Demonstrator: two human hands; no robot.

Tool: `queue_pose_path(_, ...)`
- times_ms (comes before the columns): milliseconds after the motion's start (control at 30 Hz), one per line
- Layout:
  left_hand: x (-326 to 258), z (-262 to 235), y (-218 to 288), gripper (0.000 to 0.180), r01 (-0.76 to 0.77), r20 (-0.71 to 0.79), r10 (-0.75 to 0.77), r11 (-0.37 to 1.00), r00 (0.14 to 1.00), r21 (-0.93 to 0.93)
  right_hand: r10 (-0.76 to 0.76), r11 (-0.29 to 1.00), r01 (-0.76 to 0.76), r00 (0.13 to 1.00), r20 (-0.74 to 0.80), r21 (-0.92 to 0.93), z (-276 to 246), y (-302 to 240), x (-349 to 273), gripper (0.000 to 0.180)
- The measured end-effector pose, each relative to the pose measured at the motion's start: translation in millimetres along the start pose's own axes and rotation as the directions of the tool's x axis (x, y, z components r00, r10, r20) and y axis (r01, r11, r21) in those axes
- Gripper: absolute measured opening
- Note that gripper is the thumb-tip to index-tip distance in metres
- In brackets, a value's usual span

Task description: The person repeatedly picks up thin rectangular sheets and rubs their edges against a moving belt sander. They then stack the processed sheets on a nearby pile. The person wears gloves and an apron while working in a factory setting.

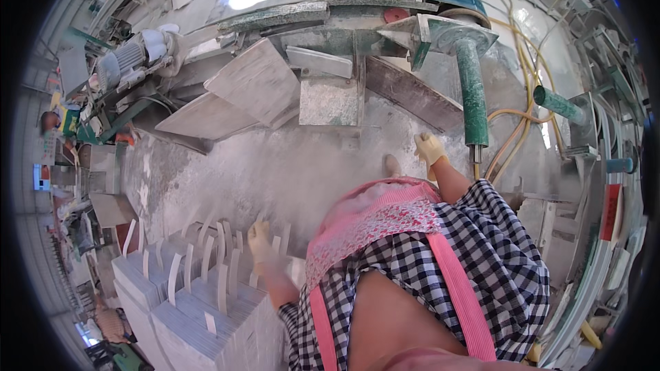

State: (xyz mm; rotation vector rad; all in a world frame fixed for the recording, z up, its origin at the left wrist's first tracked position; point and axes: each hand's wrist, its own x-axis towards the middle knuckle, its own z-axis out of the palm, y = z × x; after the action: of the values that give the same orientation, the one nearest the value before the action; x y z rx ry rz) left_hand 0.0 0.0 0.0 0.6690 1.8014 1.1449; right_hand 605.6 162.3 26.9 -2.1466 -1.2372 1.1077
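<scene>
Curved strips (pixel 222 288) top flat slabs (pixel 240 333), left hand (pixel 259 240) extended near their far edge. Right hand (pixel 429 149) hangs; can't tell either grip.

Slab stacks (pixel 240 333), apparently on dusty floor (pixel 168 185)

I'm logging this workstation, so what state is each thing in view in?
left hand: gloved, close to the pale strips; grip unclear
right hand: gloved, fingers partly curled
pale strips: sticking up from the slab stacks
slab stacks: piled in blocks
grey slabs: tilted, overlapping
yellow hoses: loosely looped
pink apron: worn
</scene>
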Motion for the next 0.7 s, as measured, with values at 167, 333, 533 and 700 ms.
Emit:
queue_pose_path(167,-48.4,95.5,-54.7,0.023,0.125,-0.083,-0.096,0.864,0.992,0.488,-0.018,0.966,0.025,0.999,-0.032,0.258,-36.5,-18.1,22.6,0.038)
queue_pose_path(333,-29.9,131.0,-128.9,0.028,-0.568,0.475,0.313,0.43,0.823,0.701,0.021,0.981,-0.027,0.999,0.031,0.195,-63.3,-10.7,63.8,0.037)
queue_pose_path(533,-26.7,158.4,-99.4,0.036,0.11,0.186,-0.179,0.937,0.966,0.331,0.093,0.989,-0.102,0.992,0.089,0.105,-57.2,-3.0,69.6,0.036)
queue_pose_path(700,33.4,171.4,-59.9,0.046,0.236,0.199,-0.282,0.945,0.939,0.228,0.115,0.986,-0.121,0.992,0.052,0.114,-69.0,-21.6,96.4,0.036)
